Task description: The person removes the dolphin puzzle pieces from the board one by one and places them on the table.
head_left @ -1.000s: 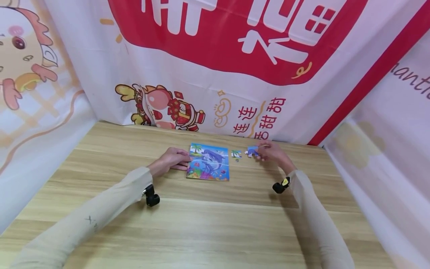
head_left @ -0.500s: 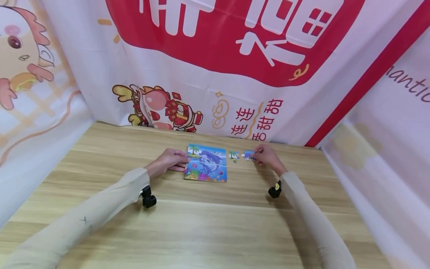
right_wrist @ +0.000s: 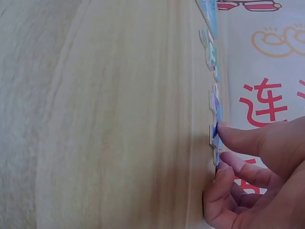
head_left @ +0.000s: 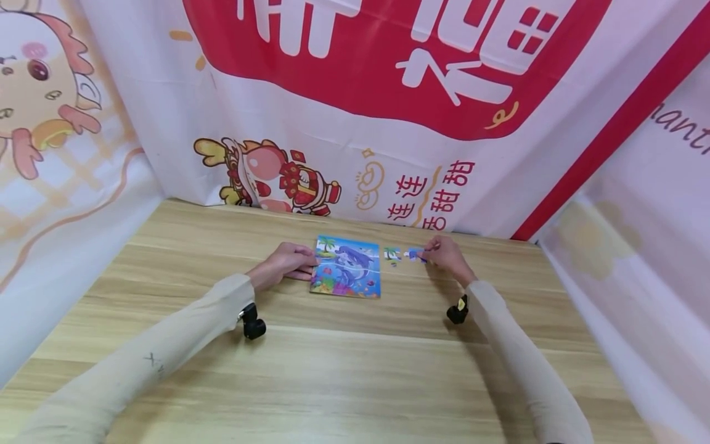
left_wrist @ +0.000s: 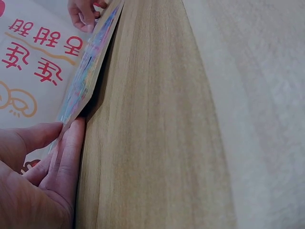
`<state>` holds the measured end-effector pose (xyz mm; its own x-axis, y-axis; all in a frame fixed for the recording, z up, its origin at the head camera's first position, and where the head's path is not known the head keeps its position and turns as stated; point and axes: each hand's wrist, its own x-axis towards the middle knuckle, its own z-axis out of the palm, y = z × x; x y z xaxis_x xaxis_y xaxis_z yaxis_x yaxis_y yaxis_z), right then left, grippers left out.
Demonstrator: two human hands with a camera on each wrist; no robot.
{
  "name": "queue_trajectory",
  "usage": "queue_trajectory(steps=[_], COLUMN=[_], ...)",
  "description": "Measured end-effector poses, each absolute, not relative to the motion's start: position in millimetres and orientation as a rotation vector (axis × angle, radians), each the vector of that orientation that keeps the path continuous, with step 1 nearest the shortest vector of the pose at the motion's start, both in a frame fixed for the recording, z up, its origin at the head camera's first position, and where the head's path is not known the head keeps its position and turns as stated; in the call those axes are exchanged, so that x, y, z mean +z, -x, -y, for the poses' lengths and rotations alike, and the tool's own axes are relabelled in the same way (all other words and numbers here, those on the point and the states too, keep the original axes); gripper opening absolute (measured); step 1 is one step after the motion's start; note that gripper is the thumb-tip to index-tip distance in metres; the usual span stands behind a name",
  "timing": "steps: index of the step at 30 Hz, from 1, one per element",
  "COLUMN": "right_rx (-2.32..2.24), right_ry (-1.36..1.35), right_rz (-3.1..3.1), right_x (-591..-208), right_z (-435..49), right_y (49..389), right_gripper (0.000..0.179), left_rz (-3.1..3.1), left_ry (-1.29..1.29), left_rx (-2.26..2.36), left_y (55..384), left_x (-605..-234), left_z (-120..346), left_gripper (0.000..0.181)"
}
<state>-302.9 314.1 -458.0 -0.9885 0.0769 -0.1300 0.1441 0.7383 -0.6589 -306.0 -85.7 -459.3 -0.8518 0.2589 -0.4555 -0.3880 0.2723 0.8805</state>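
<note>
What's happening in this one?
Puzzle pieces are being handled at a wooden table. A person's left grip pinches the left edge of a dolphin picture, thumb on top and fingers underneath. The right grip holds the right end of a blue-purple piece. A palm-tree piece lies between the picture and that piece, touched by neither.

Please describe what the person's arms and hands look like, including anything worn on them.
The left sleeve and right sleeve are long and pale beige; the left bears a dark, X-like mark. Each wrist carries a small black camera, the right one with a yellow patch. The left hand and right hand are ungloved.
</note>
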Motion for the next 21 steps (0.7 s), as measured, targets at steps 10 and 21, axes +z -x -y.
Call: queue_trajectory(steps=[10, 21], right_rx=[-1.378, -1.519], right_ry=[-0.203, -0.031], right_rz=[-2.662, -2.566], right_x=[-450.6, -437.1], right_z=[-311.2, -283.6], right_y=[303.8, 302.9], right_gripper=[0.033, 0.028], left_rz=[-2.029, -2.045], left_ry=[0.109, 0.097], left_rx=[1.621, 1.607], left_y=[306.4, 306.6], left_x=[-460.0, -458.0], left_z=[86.7, 86.1], left_gripper=[0.045, 0.04])
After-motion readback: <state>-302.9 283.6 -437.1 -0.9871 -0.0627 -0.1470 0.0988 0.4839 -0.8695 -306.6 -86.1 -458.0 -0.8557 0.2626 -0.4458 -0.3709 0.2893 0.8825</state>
